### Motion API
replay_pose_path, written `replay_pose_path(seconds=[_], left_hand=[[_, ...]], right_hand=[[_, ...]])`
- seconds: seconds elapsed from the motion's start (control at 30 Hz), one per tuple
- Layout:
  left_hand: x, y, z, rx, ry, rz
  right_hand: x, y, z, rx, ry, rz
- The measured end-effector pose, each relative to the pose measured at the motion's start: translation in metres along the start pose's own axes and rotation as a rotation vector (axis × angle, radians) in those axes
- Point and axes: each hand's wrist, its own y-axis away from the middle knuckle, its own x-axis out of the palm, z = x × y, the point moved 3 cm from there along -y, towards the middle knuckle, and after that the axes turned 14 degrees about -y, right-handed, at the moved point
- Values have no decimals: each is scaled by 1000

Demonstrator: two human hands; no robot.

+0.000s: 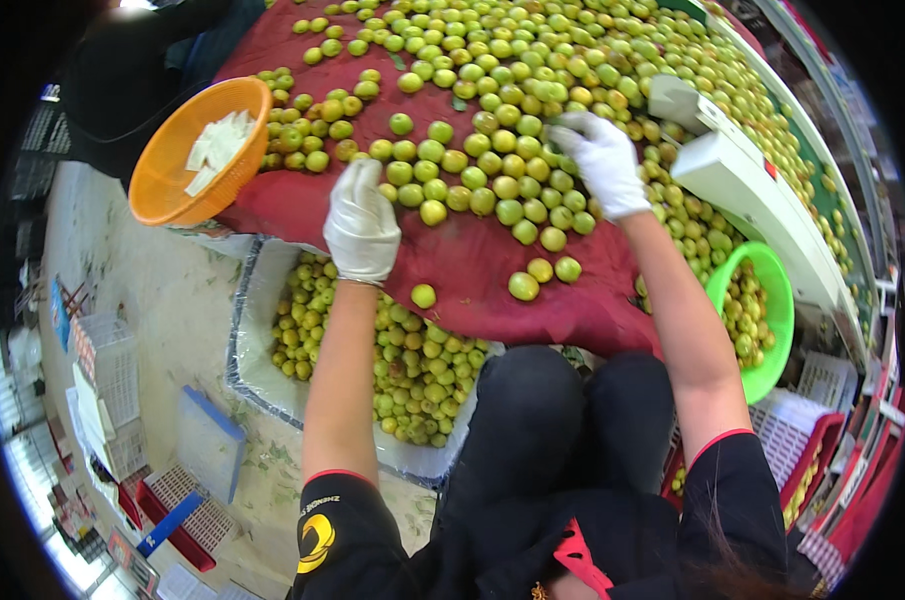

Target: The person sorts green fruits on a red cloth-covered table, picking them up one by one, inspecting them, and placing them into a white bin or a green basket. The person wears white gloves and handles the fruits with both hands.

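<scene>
Green-yellow round fruits, perhaps jujubes (482, 201), lie spread over a dark red cloth (490, 300). My left hand (362, 221), in a white glove, is at the near left edge of the fruits, fingers together and pointing away from me; whether it holds one cannot be told. Farther right, my right hand (601, 161), also white-gloved, reaches among the fruits with its fingers bent and a dark green thing, possibly a leaf, by the fingertips. Below my left hand stands a lined box (261, 300) of the same fruits. A few fruits lie apart near the cloth's front edge.
An orange plastic basket (159, 157) with white slips stands at the left, beside a person in dark clothes (114, 90). At the right are a white machine housing (752, 202) and a green plastic basket (779, 330) of fruit. Crates (197, 517) stand on the floor.
</scene>
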Motion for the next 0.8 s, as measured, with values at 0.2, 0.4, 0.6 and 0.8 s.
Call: replay_pose_path(seconds=[0.2, 0.4, 0.6, 0.8], left_hand=[[0, -4, 1, -58, 75, 38], [11, -19, 21, -298, 229, 179], [70, -60, 46, -411, 223, 399], [98, -76, 4, -220, 450, 555]], right_hand=[[-177, 210, 35, 601, 184, -67], [-206, 315, 95, 785, 920, 588], [-150, 172, 54, 474, 404, 247], [-59, 68, 4, 285, 653, 426]])
